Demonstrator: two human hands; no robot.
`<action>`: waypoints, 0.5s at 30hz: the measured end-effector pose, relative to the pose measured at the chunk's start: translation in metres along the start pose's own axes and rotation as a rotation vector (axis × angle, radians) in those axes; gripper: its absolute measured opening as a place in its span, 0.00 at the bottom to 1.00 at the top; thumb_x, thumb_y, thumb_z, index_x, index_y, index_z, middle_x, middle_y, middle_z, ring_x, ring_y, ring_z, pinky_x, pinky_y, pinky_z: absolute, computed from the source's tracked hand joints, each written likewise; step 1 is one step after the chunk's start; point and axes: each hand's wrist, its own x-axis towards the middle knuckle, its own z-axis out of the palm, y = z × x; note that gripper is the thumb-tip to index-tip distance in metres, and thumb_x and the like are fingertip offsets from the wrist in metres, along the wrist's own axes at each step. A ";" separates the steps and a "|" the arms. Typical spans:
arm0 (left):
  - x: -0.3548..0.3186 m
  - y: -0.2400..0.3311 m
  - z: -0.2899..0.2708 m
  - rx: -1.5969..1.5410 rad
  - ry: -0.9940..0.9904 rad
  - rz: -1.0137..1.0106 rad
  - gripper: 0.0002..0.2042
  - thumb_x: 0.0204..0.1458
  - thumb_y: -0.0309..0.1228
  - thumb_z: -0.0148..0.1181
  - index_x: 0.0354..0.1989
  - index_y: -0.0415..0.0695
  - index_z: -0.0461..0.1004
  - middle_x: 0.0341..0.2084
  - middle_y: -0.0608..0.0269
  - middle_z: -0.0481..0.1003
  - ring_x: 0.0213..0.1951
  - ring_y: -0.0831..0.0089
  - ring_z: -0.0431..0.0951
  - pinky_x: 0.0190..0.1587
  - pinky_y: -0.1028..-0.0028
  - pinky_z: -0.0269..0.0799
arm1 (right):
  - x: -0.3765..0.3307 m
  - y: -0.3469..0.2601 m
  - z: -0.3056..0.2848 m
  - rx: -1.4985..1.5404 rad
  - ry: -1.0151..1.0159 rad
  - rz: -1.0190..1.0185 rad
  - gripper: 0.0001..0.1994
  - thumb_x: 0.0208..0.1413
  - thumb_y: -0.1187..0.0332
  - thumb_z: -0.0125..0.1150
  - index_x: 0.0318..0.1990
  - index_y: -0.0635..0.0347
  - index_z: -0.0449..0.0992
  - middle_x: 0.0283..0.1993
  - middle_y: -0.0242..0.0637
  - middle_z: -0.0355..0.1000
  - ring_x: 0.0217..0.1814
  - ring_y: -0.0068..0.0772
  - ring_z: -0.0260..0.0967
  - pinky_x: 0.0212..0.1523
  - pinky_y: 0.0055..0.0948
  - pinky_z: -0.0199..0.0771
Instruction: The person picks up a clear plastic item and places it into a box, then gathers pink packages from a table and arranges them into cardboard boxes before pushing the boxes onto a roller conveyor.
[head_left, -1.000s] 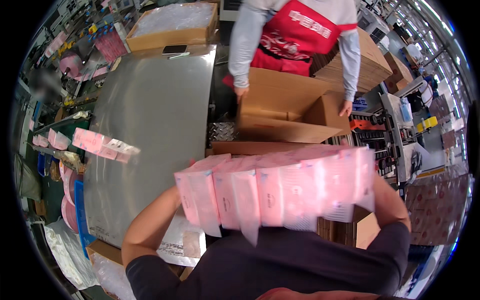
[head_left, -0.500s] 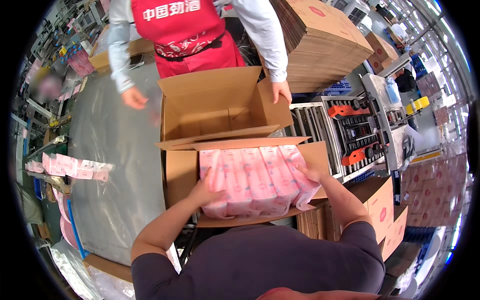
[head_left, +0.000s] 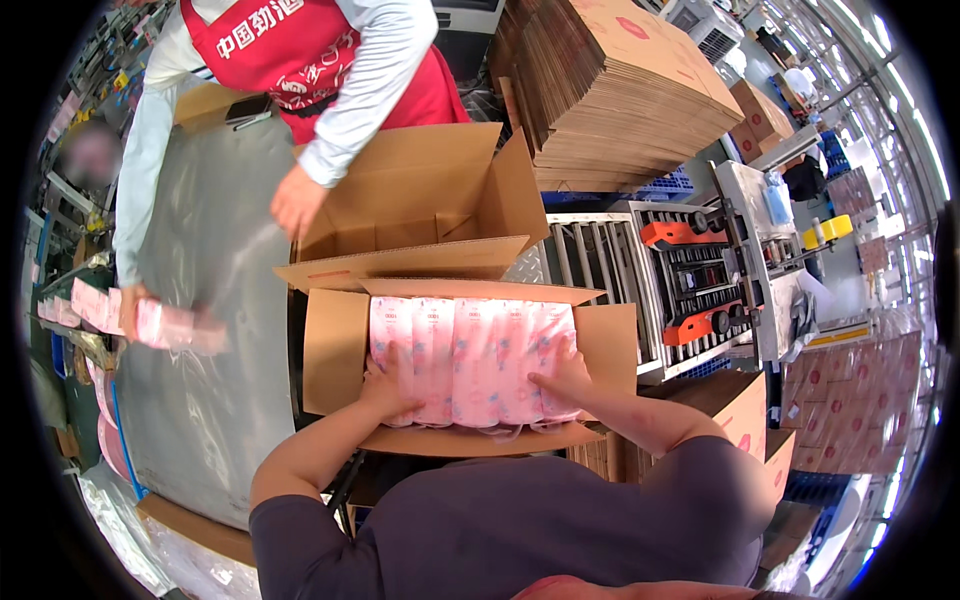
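A row of several pink soft packs [head_left: 470, 350] with a faint print sits inside an open cardboard carton [head_left: 335, 350] right before me. Against the row's left end is my left hand [head_left: 388, 388], thumb on the near face and fingers toward the far side. My right hand [head_left: 562, 380] grips the right end in the same way, its thumb pointing inward. Between them the two hands hold the packs, which lie almost level among the raised flaps. The near flap [head_left: 480, 440] hangs outward below the packs. Where the packs meet the carton's bottom is hidden.
Beyond mine stands a second open carton [head_left: 400, 190]. A co-worker in a red apron [head_left: 290, 60] reaches to pink packs [head_left: 165, 322] on the metal table [head_left: 200, 420]. Roller conveyor [head_left: 600, 270] and orange-sided machine [head_left: 695, 280] lie right; flattened cartons [head_left: 620, 110] are stacked behind.
The pink packs have gone from tilted to nearly level in the carton, my hands still at both ends. The co-worker has leaned left, one hand now at the packs on the table.
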 end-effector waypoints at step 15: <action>-0.013 -0.103 -0.049 -0.035 0.612 -0.267 0.51 0.51 0.58 0.59 0.73 0.41 0.38 0.66 0.38 0.56 0.63 0.41 0.64 0.65 0.56 0.60 | -0.001 0.026 0.044 -0.649 0.061 -0.906 0.37 0.58 0.34 0.43 0.72 0.35 0.54 0.79 0.42 0.34 0.80 0.54 0.34 0.70 0.71 0.25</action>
